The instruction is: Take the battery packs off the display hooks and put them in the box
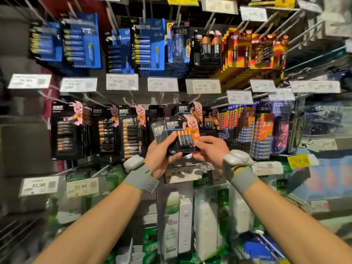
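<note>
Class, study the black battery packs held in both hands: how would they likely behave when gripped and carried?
The battery packs are probably stiff: the cards stand above the left hand without drooping. Likely heavy for size, given the cells. Fanned glossy cards may slide apart unless the right hand steadies them.

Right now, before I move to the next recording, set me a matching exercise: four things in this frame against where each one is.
Things
1. fanned black battery packs
2. blue battery packs
3. red-orange battery packs
4. white power strip

Places
A. upper row of hooks, right side
B. lowest row, below the wrists
C. gripped between the left hand and the right hand
D. upper row of hooks, left side

Pairs: 1-C, 2-D, 3-A, 4-B
</note>
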A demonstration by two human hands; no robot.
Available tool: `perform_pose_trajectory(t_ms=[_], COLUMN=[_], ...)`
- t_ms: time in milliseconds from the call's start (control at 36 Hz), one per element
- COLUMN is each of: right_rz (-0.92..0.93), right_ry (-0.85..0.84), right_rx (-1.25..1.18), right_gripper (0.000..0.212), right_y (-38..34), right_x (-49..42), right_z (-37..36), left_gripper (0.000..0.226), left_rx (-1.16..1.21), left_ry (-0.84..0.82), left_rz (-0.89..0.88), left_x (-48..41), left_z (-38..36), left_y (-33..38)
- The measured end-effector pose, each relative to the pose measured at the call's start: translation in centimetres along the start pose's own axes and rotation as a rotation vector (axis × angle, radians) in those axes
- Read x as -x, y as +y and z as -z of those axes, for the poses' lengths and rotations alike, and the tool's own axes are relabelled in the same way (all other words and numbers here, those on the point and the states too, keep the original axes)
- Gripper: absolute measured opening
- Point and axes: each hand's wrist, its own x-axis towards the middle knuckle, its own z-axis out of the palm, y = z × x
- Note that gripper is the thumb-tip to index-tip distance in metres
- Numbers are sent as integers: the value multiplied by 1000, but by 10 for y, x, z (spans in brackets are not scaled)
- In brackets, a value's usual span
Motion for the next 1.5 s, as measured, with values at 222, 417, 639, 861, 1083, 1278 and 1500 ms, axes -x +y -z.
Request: perform_pose_trajectory(t_ms=[222,417,639,861,1083,1278,1500], right_rz=[-21,40,41,-25,9,67,144], right_ry=[-42,-45,23,116,156,218,285], right_rx=[20,86,61,-95,-190,-197,-221], right_gripper=[35,48,50,60,40,57,46], right_y=[0,-2,0,-1,-7,-15,-26], right_x=[16,17,15,5,-5,-11,-18], right_z=[-2,-1,2,33,48,64,92], left_gripper=[38,37,31,32,31,31,31], left_rx=[-47,-52,-3,67,99,68,61], left_ry=[68,24,3,28,42,-24,-61], left_rz=[-75,-88,-80,-77,-41,-65,-59], left_x=[14,16,15,0,-19,-32,-41], left_z=[4,3,2,-2,-18,-35,-57], left_y=[-1,3,6,1,-3,0,-7])
